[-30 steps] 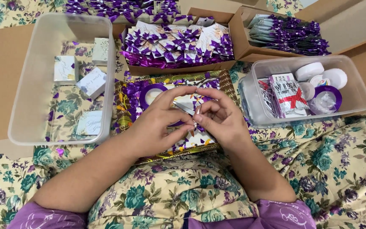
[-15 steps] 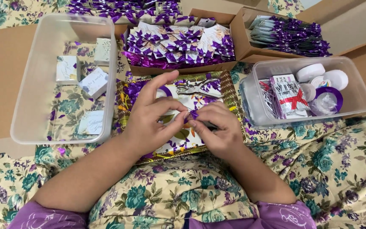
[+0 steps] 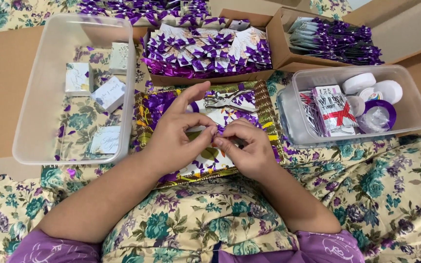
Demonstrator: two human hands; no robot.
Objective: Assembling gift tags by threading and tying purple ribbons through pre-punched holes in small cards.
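My left hand [image 3: 179, 134] and my right hand [image 3: 247, 146] meet over a patterned tray [image 3: 142, 122] on my lap. Both pinch a small purple ribbon piece [image 3: 219, 130] between fingertips and thumbs; my left index finger sticks up. On the tray lie loose purple ribbons [image 3: 159, 102] and a metal hole punch [image 3: 227, 102] just beyond my fingers. Most of the tray's middle is hidden by my hands.
A clear plastic bin [image 3: 35, 97] at left holds a few small white cards. A cardboard box [image 3: 210, 48] of purple-bowed cards sits behind the tray, another box [image 3: 332, 39] at back right. A clear bin [image 3: 361, 104] at right holds tape rolls and packets. Floral cloth covers my lap.
My hands have drawn closer together and slightly lower on the tray, fingers tightening on the ribbon piece. The hole punch, hidden before, now shows beyond them.
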